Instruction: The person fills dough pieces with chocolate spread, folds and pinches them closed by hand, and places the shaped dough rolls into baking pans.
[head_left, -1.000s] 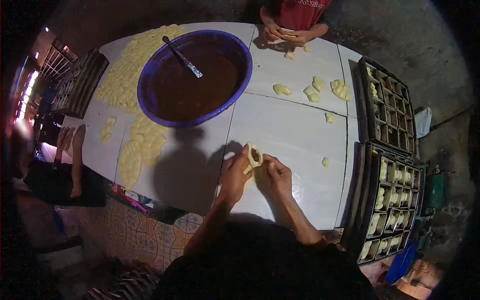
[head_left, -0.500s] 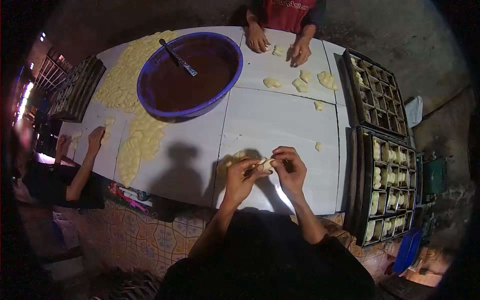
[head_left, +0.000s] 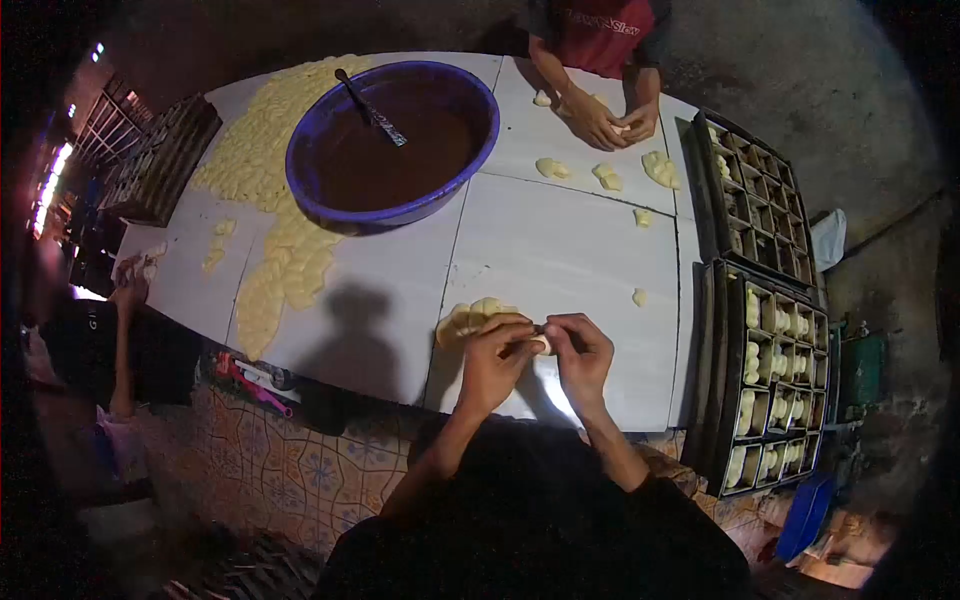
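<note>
A small pale piece of dough (head_left: 542, 346) sits between my two hands, above the front part of the tiled table. My left hand (head_left: 494, 362) pinches it from the left, fingers curled. From the right, my right hand (head_left: 582, 358) presses it with thumb and fingertips. Fingers cover most of the piece, so its shape is hard to make out. Just behind my left hand lies a cluster of dough pieces (head_left: 470, 316) on the table. Two small dough lumps, one nearer (head_left: 639, 297) and one farther (head_left: 643, 217), rest to the right.
A purple basin (head_left: 478, 165) of brown filling holds a long-handled utensil (head_left: 372, 110). Many dough pieces (head_left: 268, 290) spread along the left. Compartmented metal trays (head_left: 785, 385) with dough line the right edge. A co-worker's hands (head_left: 612, 122) work opposite; another person's hand (head_left: 130, 285) is at left.
My hands have drawn closer around the dough, covering more of it. Opposite, the co-worker's hands have come together around a piece. The person at left has pulled an arm back.
</note>
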